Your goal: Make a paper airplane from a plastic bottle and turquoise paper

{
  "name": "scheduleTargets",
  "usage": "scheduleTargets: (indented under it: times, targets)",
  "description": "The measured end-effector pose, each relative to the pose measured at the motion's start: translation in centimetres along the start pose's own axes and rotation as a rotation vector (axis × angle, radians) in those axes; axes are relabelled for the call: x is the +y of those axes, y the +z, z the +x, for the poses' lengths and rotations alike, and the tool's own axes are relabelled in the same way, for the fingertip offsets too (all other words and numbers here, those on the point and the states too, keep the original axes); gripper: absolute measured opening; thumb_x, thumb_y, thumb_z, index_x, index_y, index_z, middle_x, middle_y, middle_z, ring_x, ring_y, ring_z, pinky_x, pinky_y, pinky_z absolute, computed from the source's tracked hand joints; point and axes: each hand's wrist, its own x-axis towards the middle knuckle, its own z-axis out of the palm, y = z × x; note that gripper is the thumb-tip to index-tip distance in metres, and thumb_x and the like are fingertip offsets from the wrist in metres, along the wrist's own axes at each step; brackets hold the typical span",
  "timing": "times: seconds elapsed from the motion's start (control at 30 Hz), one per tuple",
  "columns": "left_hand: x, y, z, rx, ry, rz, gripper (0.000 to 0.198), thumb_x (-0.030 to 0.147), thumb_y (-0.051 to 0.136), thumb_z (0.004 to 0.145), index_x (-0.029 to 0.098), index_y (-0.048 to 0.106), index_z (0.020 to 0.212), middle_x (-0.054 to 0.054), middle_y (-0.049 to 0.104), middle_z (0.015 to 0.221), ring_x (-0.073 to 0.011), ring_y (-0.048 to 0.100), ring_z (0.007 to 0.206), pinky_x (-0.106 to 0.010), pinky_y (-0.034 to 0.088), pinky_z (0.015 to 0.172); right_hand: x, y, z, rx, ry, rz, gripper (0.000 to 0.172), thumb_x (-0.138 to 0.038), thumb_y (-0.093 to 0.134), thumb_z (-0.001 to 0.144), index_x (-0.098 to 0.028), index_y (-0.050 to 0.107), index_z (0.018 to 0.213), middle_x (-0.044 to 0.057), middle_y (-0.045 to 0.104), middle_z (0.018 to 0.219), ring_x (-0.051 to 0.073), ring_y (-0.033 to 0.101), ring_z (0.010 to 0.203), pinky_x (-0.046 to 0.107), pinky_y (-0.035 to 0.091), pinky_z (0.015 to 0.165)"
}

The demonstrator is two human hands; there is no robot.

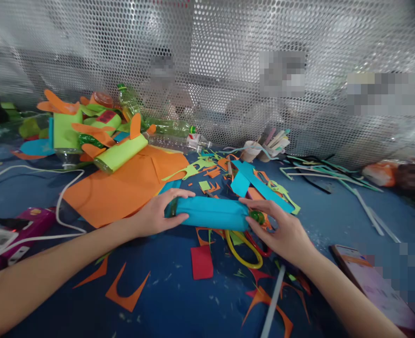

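Left hand (154,217): fingers curled round the teal-wrapped bottle (210,213), base end.
Right hand (286,232): fingers closed on cap end, probably pinning the paper snug.
Desk (179,305): paper offcuts (126,293) scattered.

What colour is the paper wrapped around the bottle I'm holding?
Turquoise blue paper, clearest in the head view.

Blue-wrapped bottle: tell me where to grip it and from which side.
Grip the blue-wrapped bottle at its two ends, coming in from the left and right. It lies on its side, long axis across the table, so both ends are free; the left hand wraps the base end, the right hand the green cap end. Squeezing the middle would probably crease the wrapping.
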Motion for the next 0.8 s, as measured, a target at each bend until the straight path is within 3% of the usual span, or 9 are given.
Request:
scheduleTargets:
  times: [0.1,0.2,0.33,0.53,0.7,0.8]
  targets:
    - [0.6,0.0,0.3,0.008,-0.019,0.043,0.04,0.024,0.055,0.084,0.022,0.042,0.121,-0.008,0.051,0.125,-0.0219,0.046,0.119,-0.039,0.039,0.099,-0.3,0.1,0.1,-0.05,0.023,-0.032,0.047,-0.028,0.054,0.087,-0.025,0.037,0.132,0.006,0.051,0.133,0.022,0.046,0.124,0.042,0.045,0.099]
    - [0.8,-0.1,0.4,0.019,0.018,0.068,0.038,0.023,0.055,0.083,0.021,0.045,0.12,-0.008,0.053,0.121,-0.0216,0.047,0.117,-0.038,0.038,0.1,-0.4,0.2,0.3,-0.134,-0.103,-0.106,0.042,-0.027,0.05,0.09,-0.027,0.042,0.131,0.004,0.047,0.138,0.021,0.041,0.128,0.043,0.037,0.105]
    - [0.7,-0.3,0.3,-0.01,0.08,0.086,0.034,0.026,0.055,0.084,0.023,0.05,0.118,-0.007,0.054,0.119,-0.022,0.046,0.118,-0.04,0.037,0.101,-0.2,0.3,0.4,-0.123,-0.15,-0.178,0.04,-0.027,0.048,0.091,-0.026,0.044,0.131,0.005,0.049,0.136,0.022,0.04,0.128,0.044,0.037,0.105]
    - [0.6,0.1,0.0,-0.096,-0.132,-0.027,0.088,0.043,0.071,0.07,0.027,0.021,0.14,-0.013,0.044,0.133,-0.0295,0.047,0.118,-0.045,0.043,0.094,0.1,0.5,0.1,-0.184,-0.153,-0.199,0.049,-0.034,0.053,0.087,-0.028,0.04,0.134,0.007,0.044,0.139,0.028,0.04,0.127,0.051,0.04,0.1]
    - [1.1,0.2,-0.2,-0.007,-0.129,-0.061,0.098,0.04,0.075,0.065,0.027,0.016,0.141,-0.013,0.049,0.126,-0.0294,0.05,0.115,-0.045,0.042,0.093,-0.2,0.1,0.0,-0.105,-0.146,-0.164,0.043,-0.037,0.056,0.085,-0.028,0.047,0.126,0.009,0.051,0.129,0.03,0.048,0.12,0.05,0.045,0.095]
    - [1.6,0.1,-0.3,0.005,-0.062,-0.049,0.097,0.038,0.076,0.065,0.026,0.017,0.141,-0.012,0.049,0.128,-0.0294,0.048,0.118,-0.045,0.039,0.097,-0.7,-0.3,0.1,-0.072,-0.082,-0.146,0.052,-0.042,0.054,0.085,-0.027,0.041,0.132,0.01,0.045,0.136,0.031,0.045,0.123,0.048,0.047,0.094]
